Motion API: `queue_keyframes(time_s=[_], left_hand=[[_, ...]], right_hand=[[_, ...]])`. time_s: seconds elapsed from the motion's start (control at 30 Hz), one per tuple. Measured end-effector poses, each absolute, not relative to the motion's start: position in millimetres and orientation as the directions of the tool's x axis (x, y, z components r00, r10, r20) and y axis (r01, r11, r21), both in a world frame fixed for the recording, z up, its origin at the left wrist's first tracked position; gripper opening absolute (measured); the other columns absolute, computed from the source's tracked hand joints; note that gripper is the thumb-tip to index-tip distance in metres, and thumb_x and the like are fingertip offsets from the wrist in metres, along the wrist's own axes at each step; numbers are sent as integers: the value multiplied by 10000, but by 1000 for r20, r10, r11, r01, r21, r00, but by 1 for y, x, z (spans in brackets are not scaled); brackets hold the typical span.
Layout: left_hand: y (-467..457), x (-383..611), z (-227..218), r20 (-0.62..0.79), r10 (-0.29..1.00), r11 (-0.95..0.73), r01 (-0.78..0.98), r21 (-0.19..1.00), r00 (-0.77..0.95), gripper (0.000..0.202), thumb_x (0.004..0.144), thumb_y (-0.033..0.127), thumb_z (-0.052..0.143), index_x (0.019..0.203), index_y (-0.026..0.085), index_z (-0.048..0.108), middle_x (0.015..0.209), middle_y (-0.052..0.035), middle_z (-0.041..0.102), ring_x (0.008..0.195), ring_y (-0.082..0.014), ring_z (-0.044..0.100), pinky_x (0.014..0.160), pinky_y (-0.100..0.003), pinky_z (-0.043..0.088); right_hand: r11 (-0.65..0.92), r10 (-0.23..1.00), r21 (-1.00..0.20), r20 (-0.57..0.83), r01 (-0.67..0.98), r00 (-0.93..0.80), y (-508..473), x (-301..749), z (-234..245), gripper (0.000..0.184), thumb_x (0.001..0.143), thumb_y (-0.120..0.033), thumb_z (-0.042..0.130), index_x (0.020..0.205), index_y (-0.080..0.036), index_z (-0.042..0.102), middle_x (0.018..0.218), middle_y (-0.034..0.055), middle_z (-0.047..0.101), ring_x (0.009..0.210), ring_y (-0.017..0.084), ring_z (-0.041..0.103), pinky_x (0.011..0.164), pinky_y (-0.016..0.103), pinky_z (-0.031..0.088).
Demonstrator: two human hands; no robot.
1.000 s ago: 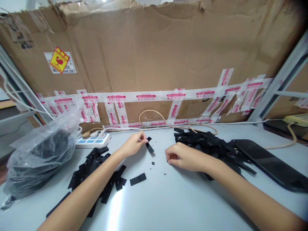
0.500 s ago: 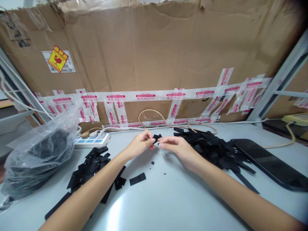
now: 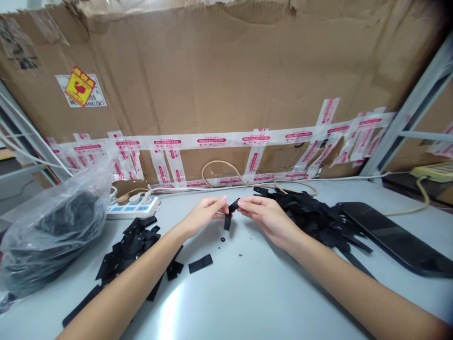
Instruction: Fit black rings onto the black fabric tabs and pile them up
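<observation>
A short black strip [image 3: 228, 221] is held between my two hands above the middle of the table. My left hand [image 3: 204, 215] pinches it from the left side, and its lower end hangs down. From the right, the closed fingertips of my right hand [image 3: 266, 215] grip its upper end. Below them on the table lie a small black ring [image 3: 222, 239] and a tiny dark speck. One flat black strip [image 3: 200, 263] rests nearer to me. Beside my left forearm is a pile of black strips [image 3: 132, 245], some with small round metal-like spots.
A larger heap of black strips [image 3: 307, 215] lies behind my right hand, next to a glossy black flat object [image 3: 392, 236]. At left stand a clear plastic bag [image 3: 67, 226] of dark pieces and a power strip [image 3: 134, 208]. A cardboard box [image 3: 212, 85] walls off the back.
The black strip has turned in my fingers and now hangs down between my hands. My right fingertips have closed in on its upper end. The view has shifted slightly.
</observation>
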State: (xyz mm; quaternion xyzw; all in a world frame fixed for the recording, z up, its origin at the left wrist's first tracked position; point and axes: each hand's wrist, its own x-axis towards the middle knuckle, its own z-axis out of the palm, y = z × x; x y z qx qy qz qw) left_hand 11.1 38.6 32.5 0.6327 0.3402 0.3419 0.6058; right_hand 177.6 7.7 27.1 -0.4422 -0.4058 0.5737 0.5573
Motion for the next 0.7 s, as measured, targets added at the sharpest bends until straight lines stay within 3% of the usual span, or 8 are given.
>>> queue_keyframes(time_s=[0.1,0.2,0.33,0.47,0.6,0.7], left_hand=[[40,12,29,17,870,-55,62,997,493,307,745,403,599,611,147,497,675,-22,586,727,-141,579,767,-315,435],[41,12,27,22,872,-70,79,994,489,221,688,268,677,686,159,484,670,-14,626,684,-130,595,703,-285,437],[42,12,24,-36,864,11,53,999,502,200,695,153,649,836,157,507,685,-28,657,662,-136,621,668,-283,452],[43,13,21,-105,875,76,79,994,473,208,686,107,639,871,132,548,675,-42,658,635,-145,626,658,-303,473],[46,12,18,-91,888,41,119,992,450,63,708,120,602,769,109,610,625,-30,637,576,-109,581,657,-279,461],[49,11,16,-31,910,-57,199,978,413,81,724,149,578,754,115,646,598,-12,612,550,-101,541,632,-263,439]], right_hand=[[-65,998,-956,-65,-287,-8,8,177,25,146,520,-244,755,601,-157,669,699,24,659,726,137,600,837,316,435],[-58,998,-953,-55,-297,-19,8,177,24,156,516,-246,759,598,-152,667,683,21,655,698,132,601,826,314,447],[-21,998,-947,-38,-320,47,11,179,24,171,498,-236,767,610,-155,667,668,12,650,678,126,599,829,313,453],[6,994,-947,-29,-321,103,15,182,22,171,496,-230,762,613,-157,661,659,11,644,663,129,596,815,316,462],[-2,983,-989,-29,-149,179,19,189,23,126,543,-243,717,609,-158,652,701,38,650,710,155,592,756,312,467],[65,963,-997,72,37,259,22,198,26,118,581,-269,681,643,-173,648,770,54,667,764,175,589,736,305,455]])
